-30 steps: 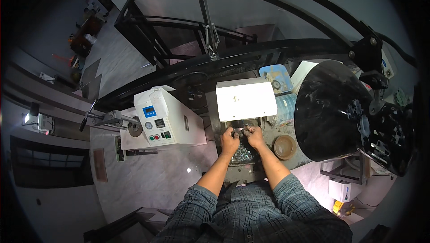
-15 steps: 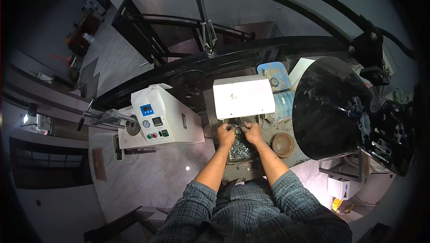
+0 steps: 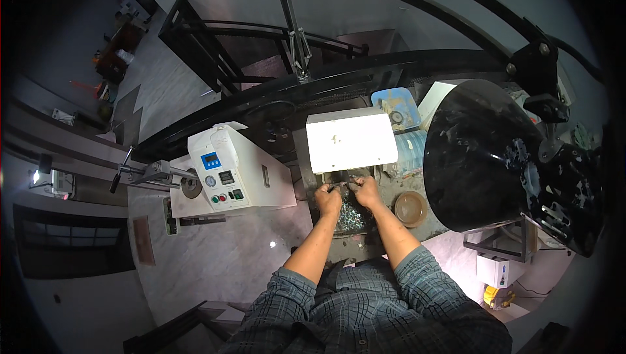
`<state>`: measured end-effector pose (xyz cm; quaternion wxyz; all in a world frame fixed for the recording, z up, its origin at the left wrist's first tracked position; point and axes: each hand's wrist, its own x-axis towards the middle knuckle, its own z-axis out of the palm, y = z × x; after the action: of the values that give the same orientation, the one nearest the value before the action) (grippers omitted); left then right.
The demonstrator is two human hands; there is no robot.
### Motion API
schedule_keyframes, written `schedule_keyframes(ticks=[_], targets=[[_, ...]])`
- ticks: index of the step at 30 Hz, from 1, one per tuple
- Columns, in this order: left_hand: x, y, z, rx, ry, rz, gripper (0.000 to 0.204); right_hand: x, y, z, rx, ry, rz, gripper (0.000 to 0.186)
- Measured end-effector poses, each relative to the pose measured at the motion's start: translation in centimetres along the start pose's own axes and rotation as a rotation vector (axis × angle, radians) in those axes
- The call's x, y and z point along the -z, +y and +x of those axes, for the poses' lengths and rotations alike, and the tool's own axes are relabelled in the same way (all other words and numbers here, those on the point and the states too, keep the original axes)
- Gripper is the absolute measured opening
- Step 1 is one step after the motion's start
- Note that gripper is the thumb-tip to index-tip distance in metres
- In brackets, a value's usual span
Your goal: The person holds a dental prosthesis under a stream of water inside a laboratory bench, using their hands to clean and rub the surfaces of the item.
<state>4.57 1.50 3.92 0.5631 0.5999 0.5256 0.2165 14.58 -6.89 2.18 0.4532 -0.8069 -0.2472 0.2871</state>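
Note:
My left hand (image 3: 328, 200) and my right hand (image 3: 365, 193) meet just below the front edge of a brightly lit white box-shaped cover (image 3: 352, 142). The fingers of both are bent in and pinched toward each other. Something small and dark may be between them, but it is too small to name. Beneath the hands lies a dark wet tray (image 3: 352, 218) with glinting, speckled contents. A round brown bowl (image 3: 411, 209) of cloudy liquid stands to the right of my right hand.
Left of the cover stands a white machine (image 3: 225, 178) with a control panel and a projecting shaft. A large black lamp shade (image 3: 479, 158) hangs close on the right, held by a jointed arm. Behind the bowl are a blue tray (image 3: 398, 107) and a striped, bluish-white object (image 3: 411, 152).
The whole view has shifted a few pixels. My hands stay at the cover's front edge, with the fingertips slightly closer together.

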Motion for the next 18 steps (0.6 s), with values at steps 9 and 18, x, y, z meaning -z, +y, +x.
schedule_keyframes(ticks=[9,18], targets=[[-1.0,0.4,1.3,-0.126,-0.074,0.124,0.013,1.7,-0.9,-0.1,-0.038,0.018,0.025,0.016],[0.6,0.5,0.7,-0.329,-0.143,0.255,0.017,0.9,0.8,-0.5,0.067,0.008,0.055,0.016]])
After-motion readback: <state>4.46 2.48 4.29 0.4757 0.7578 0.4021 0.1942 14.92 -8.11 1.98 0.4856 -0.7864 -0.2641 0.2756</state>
